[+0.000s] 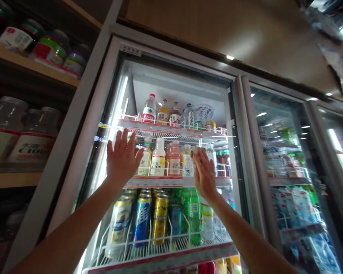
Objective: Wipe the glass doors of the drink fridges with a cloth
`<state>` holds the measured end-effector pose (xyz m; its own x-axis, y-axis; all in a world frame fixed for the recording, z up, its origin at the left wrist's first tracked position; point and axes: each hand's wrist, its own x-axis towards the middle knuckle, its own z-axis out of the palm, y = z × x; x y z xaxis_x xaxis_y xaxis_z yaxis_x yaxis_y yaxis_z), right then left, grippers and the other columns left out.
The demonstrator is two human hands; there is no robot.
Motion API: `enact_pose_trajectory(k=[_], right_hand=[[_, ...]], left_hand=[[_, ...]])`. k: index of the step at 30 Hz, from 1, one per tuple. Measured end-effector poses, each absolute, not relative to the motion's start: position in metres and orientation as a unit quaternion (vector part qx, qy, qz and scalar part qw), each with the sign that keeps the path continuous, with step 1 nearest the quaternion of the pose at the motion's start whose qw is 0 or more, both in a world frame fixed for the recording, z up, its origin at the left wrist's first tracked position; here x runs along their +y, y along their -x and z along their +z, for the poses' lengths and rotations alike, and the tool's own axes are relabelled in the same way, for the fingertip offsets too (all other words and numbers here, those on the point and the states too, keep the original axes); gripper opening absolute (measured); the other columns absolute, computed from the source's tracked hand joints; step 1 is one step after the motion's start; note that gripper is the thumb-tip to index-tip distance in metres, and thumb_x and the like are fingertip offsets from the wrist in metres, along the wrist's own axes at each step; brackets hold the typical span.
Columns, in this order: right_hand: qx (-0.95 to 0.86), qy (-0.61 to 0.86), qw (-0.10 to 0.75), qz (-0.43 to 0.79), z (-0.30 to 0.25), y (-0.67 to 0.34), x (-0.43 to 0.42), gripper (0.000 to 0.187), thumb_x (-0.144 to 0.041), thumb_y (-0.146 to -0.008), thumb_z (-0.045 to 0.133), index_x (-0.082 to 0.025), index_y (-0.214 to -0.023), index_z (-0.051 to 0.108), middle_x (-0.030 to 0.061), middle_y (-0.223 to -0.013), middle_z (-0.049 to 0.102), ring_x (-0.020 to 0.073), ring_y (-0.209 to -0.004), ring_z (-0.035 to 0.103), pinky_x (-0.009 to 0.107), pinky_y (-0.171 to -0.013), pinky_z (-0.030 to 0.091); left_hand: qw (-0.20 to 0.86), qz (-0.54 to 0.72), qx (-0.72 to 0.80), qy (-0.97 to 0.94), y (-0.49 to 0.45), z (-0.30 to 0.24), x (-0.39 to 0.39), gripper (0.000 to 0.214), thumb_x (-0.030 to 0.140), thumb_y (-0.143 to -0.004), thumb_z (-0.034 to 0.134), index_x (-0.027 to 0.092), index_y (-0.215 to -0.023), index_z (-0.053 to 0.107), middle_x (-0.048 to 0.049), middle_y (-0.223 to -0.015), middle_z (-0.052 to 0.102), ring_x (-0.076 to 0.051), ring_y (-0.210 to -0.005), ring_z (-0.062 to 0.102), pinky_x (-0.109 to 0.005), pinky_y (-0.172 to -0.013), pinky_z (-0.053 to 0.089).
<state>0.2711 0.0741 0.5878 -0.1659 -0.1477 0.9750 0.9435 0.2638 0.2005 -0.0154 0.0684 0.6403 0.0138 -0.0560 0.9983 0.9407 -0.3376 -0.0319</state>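
Note:
My left hand [122,160] is raised with its fingers spread, its palm toward the glass door [171,76] of a drinks fridge; it holds nothing. To the right, my right hand [204,173] presses a small crumpled greyish cloth [194,151] to the same glass, the cloth showing at the fingertips. Behind the glass, between the two hands, stand a white-capped bottle [158,158] and a pink bottle [174,160] on the middle shelf. Most of the cloth is hidden under my right fingers.
Beer cans [160,219] and green bottles [193,213] fill the lower rack behind the door. A vertical door handle [255,152] runs beside a second fridge door [282,114] on the right. At left, a wooden shelf [14,179] carries large bottles.

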Motion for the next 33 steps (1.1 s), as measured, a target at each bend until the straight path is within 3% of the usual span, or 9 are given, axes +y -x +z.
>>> enact_pose_trajectory(k=[6, 8, 11, 13, 17, 20, 25, 29, 33], right_hand=[[-0.395, 0.428, 0.676, -0.451, 0.602, -0.318, 0.077, 0.046, -0.022, -0.090, 0.030, -0.015, -0.133, 0.045, 0.0162, -0.140, 0.043, 0.0283, -0.133, 0.037, 0.056, -0.102, 0.035], [-0.421, 0.414, 0.660, -0.464, 0.597, -0.301, 0.075, 0.047, -0.021, -0.090, 0.030, -0.014, -0.135, 0.043, 0.0157, -0.142, 0.040, 0.0266, -0.136, 0.032, 0.053, -0.105, 0.034], [-0.538, 0.367, 0.571, -0.500, 0.580, -0.265, 0.072, 0.048, -0.017, -0.091, 0.030, -0.017, -0.138, 0.039, 0.0119, -0.145, 0.038, 0.0223, -0.140, 0.024, 0.047, -0.110, 0.030], [-0.572, 0.349, 0.541, -0.508, 0.574, -0.260, 0.072, 0.050, -0.016, -0.091, 0.032, -0.021, -0.140, 0.037, 0.0088, -0.145, 0.040, 0.0212, -0.140, 0.026, 0.049, -0.111, 0.027], [-0.475, 0.338, 0.648, -0.491, 0.585, -0.287, 0.079, 0.050, -0.017, -0.090, 0.033, -0.022, -0.139, 0.038, 0.0091, -0.142, 0.044, 0.0247, -0.134, 0.036, 0.055, -0.107, 0.030], [-0.457, 0.329, 0.671, -0.483, 0.586, -0.282, 0.079, 0.052, -0.018, -0.090, 0.033, -0.024, -0.142, 0.034, 0.0078, -0.146, 0.037, 0.0266, -0.136, 0.032, 0.055, -0.106, 0.032], [-0.606, 0.308, 0.532, -0.505, 0.562, -0.251, 0.070, 0.058, -0.015, -0.089, 0.036, -0.029, -0.145, 0.025, 0.0050, -0.145, 0.040, 0.0224, -0.139, 0.028, 0.050, -0.110, 0.028], [-0.494, 0.343, 0.626, -0.497, 0.571, -0.283, 0.076, 0.050, -0.017, -0.090, 0.035, -0.026, -0.140, 0.037, 0.0099, -0.141, 0.045, 0.0260, -0.132, 0.039, 0.055, -0.104, 0.031], [-0.453, 0.367, 0.662, -0.471, 0.577, -0.279, 0.079, 0.051, -0.019, -0.090, 0.034, -0.023, -0.140, 0.037, 0.0104, -0.146, 0.037, 0.0271, -0.136, 0.032, 0.055, -0.104, 0.032]], left_hand=[[0.423, -0.603, -0.381, 0.559, 0.008, 0.613, 0.072, 0.058, 0.044, -0.092, 0.030, 0.011, -0.140, 0.033, -0.0181, -0.149, 0.027, -0.030, -0.140, 0.019, -0.055, -0.112, 0.014], [0.418, -0.611, -0.380, 0.555, 0.004, 0.606, 0.072, 0.057, 0.042, -0.092, 0.031, 0.012, -0.141, 0.032, -0.0180, -0.149, 0.026, -0.030, -0.141, 0.016, -0.055, -0.112, 0.012], [0.416, -0.611, -0.374, 0.560, 0.002, 0.601, 0.071, 0.058, 0.043, -0.091, 0.034, 0.013, -0.141, 0.031, -0.0177, -0.150, 0.025, -0.030, -0.141, 0.015, -0.054, -0.113, 0.011], [0.415, -0.610, -0.372, 0.563, 0.003, 0.601, 0.070, 0.059, 0.044, -0.090, 0.036, 0.013, -0.141, 0.031, -0.0175, -0.150, 0.025, -0.030, -0.141, 0.015, -0.054, -0.113, 0.011], [0.427, -0.603, -0.368, 0.564, 0.005, 0.601, 0.072, 0.060, 0.044, -0.090, 0.037, 0.012, -0.141, 0.031, -0.0185, -0.150, 0.025, -0.031, -0.141, 0.015, -0.054, -0.113, 0.011], [0.432, -0.602, -0.363, 0.565, 0.005, 0.601, 0.073, 0.061, 0.045, -0.090, 0.037, 0.012, -0.141, 0.031, -0.0190, -0.149, 0.025, -0.031, -0.141, 0.016, -0.055, -0.112, 0.011], [0.433, -0.601, -0.363, 0.565, 0.005, 0.601, 0.072, 0.061, 0.045, -0.090, 0.037, 0.011, -0.141, 0.032, -0.0203, -0.149, 0.025, -0.032, -0.141, 0.015, -0.055, -0.112, 0.012], [0.442, -0.596, -0.369, 0.560, 0.004, 0.600, 0.073, 0.061, 0.044, -0.090, 0.037, 0.011, -0.141, 0.031, -0.0201, -0.149, 0.026, -0.031, -0.141, 0.015, -0.055, -0.112, 0.013], [0.443, -0.592, -0.373, 0.560, 0.004, 0.599, 0.074, 0.061, 0.043, -0.090, 0.037, 0.010, -0.141, 0.031, -0.0201, -0.149, 0.025, -0.031, -0.141, 0.015, -0.055, -0.112, 0.012]])
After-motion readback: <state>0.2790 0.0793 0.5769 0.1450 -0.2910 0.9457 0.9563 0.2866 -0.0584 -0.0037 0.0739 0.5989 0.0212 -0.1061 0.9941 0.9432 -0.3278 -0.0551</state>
